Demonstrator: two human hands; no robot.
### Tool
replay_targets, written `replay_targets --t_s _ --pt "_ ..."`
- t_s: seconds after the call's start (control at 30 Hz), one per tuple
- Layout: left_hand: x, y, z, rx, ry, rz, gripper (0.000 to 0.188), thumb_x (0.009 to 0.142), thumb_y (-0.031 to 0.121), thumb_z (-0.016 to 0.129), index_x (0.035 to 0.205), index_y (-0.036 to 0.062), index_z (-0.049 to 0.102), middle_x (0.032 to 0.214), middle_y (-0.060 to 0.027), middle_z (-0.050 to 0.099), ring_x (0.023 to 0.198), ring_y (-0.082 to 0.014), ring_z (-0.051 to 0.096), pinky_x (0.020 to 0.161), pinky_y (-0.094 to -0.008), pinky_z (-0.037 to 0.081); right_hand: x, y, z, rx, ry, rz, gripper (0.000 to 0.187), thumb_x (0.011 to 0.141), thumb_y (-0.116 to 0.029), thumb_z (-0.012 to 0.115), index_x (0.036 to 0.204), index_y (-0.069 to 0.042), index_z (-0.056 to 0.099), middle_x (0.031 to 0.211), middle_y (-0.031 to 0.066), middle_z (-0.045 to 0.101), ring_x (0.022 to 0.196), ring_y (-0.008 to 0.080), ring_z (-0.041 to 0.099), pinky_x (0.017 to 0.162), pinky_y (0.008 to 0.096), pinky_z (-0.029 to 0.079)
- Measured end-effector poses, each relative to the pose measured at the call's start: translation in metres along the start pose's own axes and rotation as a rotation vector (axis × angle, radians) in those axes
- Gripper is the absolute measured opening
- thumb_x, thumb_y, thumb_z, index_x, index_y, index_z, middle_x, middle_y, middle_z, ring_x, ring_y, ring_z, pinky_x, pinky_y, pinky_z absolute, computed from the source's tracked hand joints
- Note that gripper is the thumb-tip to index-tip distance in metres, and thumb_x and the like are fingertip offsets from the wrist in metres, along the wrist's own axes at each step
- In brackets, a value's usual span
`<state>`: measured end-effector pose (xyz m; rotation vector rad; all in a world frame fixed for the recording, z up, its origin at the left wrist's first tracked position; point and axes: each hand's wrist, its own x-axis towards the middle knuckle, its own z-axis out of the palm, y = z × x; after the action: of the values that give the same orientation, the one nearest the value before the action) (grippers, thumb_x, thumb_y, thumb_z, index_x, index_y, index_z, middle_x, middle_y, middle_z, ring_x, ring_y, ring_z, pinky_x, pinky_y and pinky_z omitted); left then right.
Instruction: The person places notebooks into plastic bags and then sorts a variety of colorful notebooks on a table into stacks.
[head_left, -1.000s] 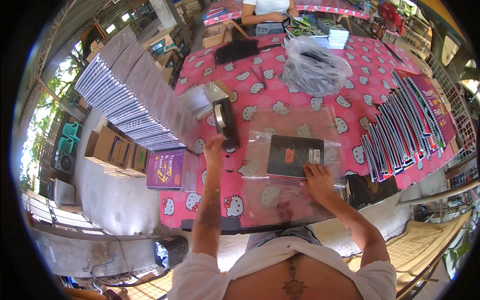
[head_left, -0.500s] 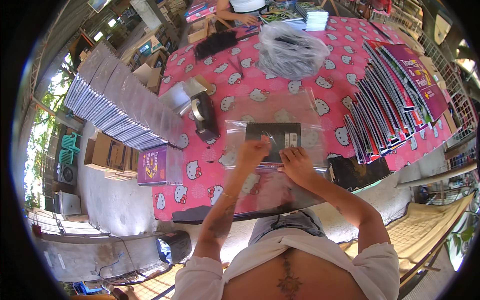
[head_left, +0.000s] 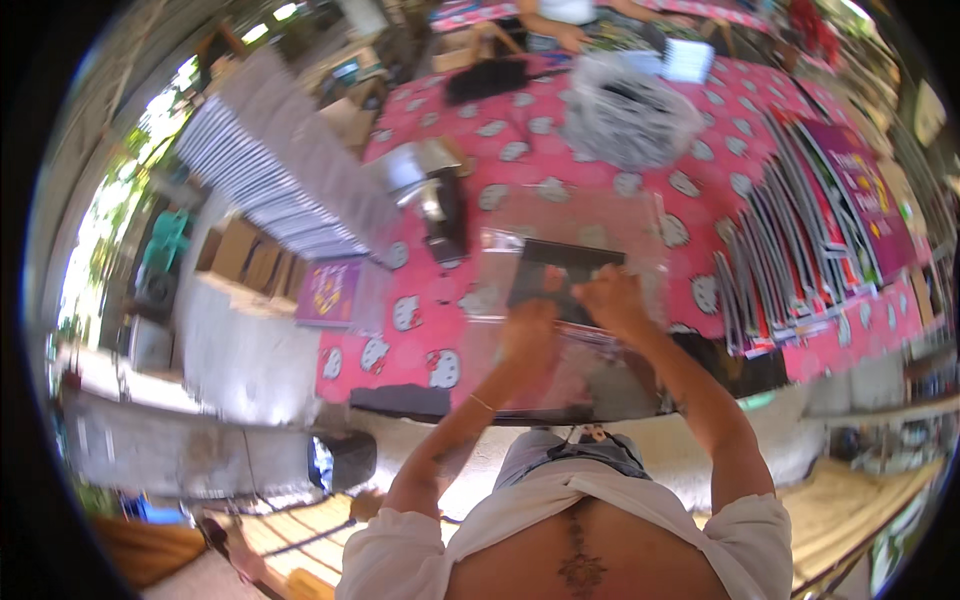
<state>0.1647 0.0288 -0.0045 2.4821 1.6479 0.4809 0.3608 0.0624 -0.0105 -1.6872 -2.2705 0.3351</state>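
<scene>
A black spiral-bound notebook (head_left: 543,262) lies in front of me on a large clear plastic sheet or sleeve (head_left: 628,210). My left hand (head_left: 530,328) is at the notebook's near left edge; motion smears its fingers. Over the notebook's right part, my right hand (head_left: 612,298) is closed with fingers bent inward, and what it pinches is hidden. To the left of the sheet stands a black tape dispenser (head_left: 444,225).
A leaning row of plastic-wrapped spiral notebooks (head_left: 270,160) fills the left table edge. Overlapping spiral notebooks (head_left: 800,230) lie at right. A clear plastic bag (head_left: 630,115) sits farther back on the pink patterned tablecloth (head_left: 440,320). Across the table is another person's hand (head_left: 573,40).
My right hand, flat on the notebook before, is now bent and closed. My left hand has come down toward the notebook's near edge. The whole view has shifted, with the scene moving right.
</scene>
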Motion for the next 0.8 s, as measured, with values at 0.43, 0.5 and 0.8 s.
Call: replay_targets --t_s 0.43,0.5,0.8 --pt "-0.004 -0.059 -0.033 -0.978 0.384 -0.169 0.034 0.088 -0.003 0.056 0.121 0.0011 0.061 0.098 -0.011 0.066 0.086 -0.0235 0.062 0.081 -0.0328 0.051 0.066 0.062 -0.096 1.001 -0.55 0.372 0.075 0.093 -0.068 0.04 0.135 -0.006 0.051 0.11 0.0181 0.064 0.097 0.0245 0.064 0.077 0.0347 0.054" --pt "0.006 -0.077 -0.016 -1.128 0.39 -0.226 0.035 0.09 -0.004 0.053 0.124 0.0008 0.06 0.094 -0.0099 0.067 0.083 -0.0208 0.062 0.079 -0.0317 0.051 0.042 0.061 -0.093 1.084 -0.648 0.346 0.075 0.094 -0.069 0.037 0.136 -0.007 0.05 0.118 0.0173 0.061 0.104 0.0255 0.062 0.081 0.0364 0.054" --pt "0.096 -0.251 -0.041 -1.148 0.104 -0.804 0.036 0.083 0.026 0.072 0.11 0.0021 0.067 0.086 -0.0045 0.066 0.072 -0.0109 0.059 0.056 -0.0303 0.047 0.007 -0.076 -0.189 -0.066 0.274 -0.627 0.031 0.073 -0.028 0.078 0.097 -0.012 0.069 0.127 0.009 0.055 0.118 0.0282 0.05 0.102 0.0457 0.035"
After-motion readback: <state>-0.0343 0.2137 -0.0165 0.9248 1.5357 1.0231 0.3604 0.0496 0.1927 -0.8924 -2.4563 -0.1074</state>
